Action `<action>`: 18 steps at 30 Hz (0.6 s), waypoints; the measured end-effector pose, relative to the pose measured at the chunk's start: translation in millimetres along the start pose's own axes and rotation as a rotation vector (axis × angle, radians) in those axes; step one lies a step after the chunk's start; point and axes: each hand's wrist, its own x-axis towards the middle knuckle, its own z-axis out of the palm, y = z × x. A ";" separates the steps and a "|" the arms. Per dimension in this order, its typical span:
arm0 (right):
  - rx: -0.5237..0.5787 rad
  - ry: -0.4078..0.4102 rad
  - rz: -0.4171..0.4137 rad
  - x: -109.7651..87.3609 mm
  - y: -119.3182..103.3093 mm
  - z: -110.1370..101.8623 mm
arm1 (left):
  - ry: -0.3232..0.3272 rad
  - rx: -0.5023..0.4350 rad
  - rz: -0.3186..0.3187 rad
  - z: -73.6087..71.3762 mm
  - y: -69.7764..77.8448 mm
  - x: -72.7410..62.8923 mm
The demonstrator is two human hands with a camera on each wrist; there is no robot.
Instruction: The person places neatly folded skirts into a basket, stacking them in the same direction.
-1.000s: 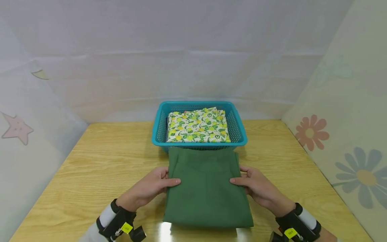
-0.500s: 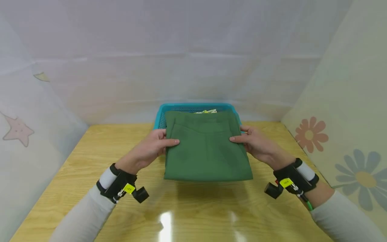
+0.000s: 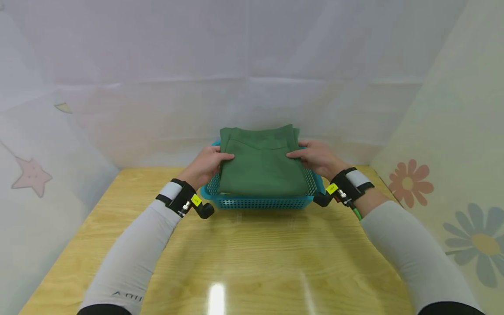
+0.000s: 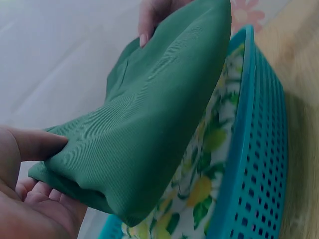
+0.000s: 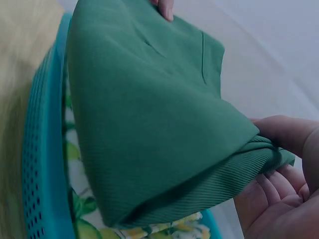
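A folded green garment (image 3: 261, 170), layered and flat, is held over the blue plastic basket (image 3: 260, 203). My left hand (image 3: 206, 165) pinches its left edge, thumb on top and fingers beneath. The opposite edge is gripped the same way by my right hand (image 3: 318, 158). In both wrist views the garment hangs a little above a lemon-print cloth (image 4: 202, 184) lying inside the basket; the head view hides that cloth almost wholly. The garment's layers part slightly near the thumb in the right wrist view.
The basket stands toward the back of a wooden table (image 3: 252, 253). Behind it hangs a white cloth backdrop (image 3: 252, 52). A flower-printed panel (image 3: 453, 175) rises along the right side, and a star-printed one (image 3: 47, 183) along the left.
Both hands have carried the green garment forward from the table in front of the basket to above it. The garment now covers most of the basket and the lemon-print cloth.
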 end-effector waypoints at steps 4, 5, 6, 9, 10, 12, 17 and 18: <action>-0.046 0.067 0.007 22.8 14.1 -1.2 | 0.077 0.028 -0.028 -3.0 -14.7 18.0; -0.052 0.085 0.015 27.1 18.1 -2.0 | 0.090 0.033 -0.039 -2.9 -18.3 21.0; -0.066 0.103 0.022 30.9 22.0 -2.8 | 0.102 0.046 -0.052 -2.6 -21.9 23.5; -0.085 0.140 0.053 37.6 32.1 -4.6 | 0.120 0.070 -0.083 -0.7 -30.7 27.9; -0.099 0.136 0.056 38.4 34.8 -4.8 | 0.126 0.070 -0.088 -0.1 -32.7 28.4; -0.123 0.135 0.060 39.1 39.2 -4.7 | 0.130 0.066 -0.091 0.8 -35.9 29.3; -0.146 0.136 0.068 37.9 46.4 -4.1 | 0.131 0.054 -0.110 2.6 -39.0 28.8; -0.149 0.135 0.070 37.4 47.3 -3.8 | 0.134 0.058 -0.116 3.0 -39.5 28.6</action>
